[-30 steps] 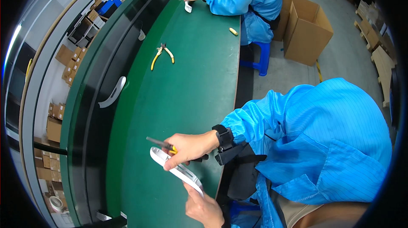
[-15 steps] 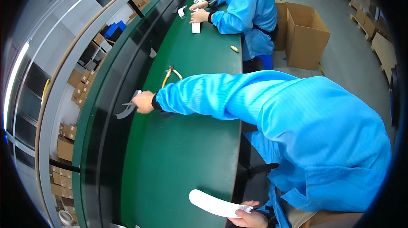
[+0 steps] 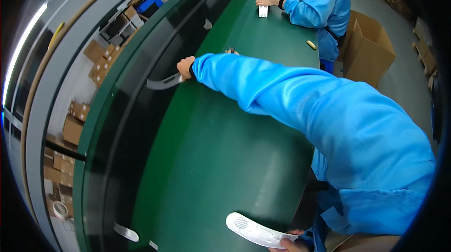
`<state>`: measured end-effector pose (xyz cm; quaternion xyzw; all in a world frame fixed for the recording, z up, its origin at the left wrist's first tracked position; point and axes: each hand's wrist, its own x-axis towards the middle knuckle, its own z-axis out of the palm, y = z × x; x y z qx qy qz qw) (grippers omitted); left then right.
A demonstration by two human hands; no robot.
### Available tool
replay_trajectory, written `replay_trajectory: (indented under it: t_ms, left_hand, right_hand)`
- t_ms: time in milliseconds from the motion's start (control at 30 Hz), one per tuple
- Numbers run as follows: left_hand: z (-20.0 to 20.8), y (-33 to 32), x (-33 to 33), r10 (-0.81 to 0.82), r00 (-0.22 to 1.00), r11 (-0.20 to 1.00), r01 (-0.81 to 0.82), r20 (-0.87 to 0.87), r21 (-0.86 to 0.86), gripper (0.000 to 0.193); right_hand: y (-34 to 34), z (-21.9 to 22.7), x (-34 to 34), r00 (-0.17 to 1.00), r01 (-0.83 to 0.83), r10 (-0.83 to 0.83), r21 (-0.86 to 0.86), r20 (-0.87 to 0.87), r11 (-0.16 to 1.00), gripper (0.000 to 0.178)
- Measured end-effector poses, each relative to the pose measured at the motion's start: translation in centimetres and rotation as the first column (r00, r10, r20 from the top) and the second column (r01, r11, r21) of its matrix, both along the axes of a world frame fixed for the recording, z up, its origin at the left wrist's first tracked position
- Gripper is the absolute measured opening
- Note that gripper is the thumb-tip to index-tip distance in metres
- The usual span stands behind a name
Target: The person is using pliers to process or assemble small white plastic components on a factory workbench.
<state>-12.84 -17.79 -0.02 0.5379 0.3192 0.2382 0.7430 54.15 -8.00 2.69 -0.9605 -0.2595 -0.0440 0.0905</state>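
Observation:
My right hand (image 3: pixel 186 67) reaches far across the green work surface, its fingers closed on one end of a curved grey-white plastic piece (image 3: pixel 164 83) over the edge of the black strip (image 3: pixel 141 106). At the lower right, my left hand (image 3: pixel 292 243) is partly cut off by the picture's edge. It grips the near end of a curved white plastic piece (image 3: pixel 256 231), which has a patch of small perforations toward its rounded far end. Behind my right sleeve, only the top of a pair of pliers (image 3: pixel 231 51) shows.
Another curved white piece (image 3: pixel 127 232) lies at the lower left, near a small white piece (image 3: pixel 153 245). A co-worker in blue (image 3: pixel 319 3) handles a white part (image 3: pixel 263 11) farther up the table. A small yellowish object (image 3: pixel 311 45) lies by the table edge, near a cardboard box (image 3: pixel 369 50).
The view has turned, shifting the scene right and up. My left hand's piece now shows its perforated patch. My right sleeve now hides most of the pliers.

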Motion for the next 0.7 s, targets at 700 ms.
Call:
replay_trajectory:
  t_ms: [700]
  left_hand:
    - [-5.1, -5.5, 0.3, 0.022, 0.971, 0.999, -0.014, 0.238, -0.032, 0.035]
  right_hand:
    - [-14.4, 5.8, -38.7, 0.435, -0.129, 0.848, 0.912, -0.301, 0.39, 0.033]
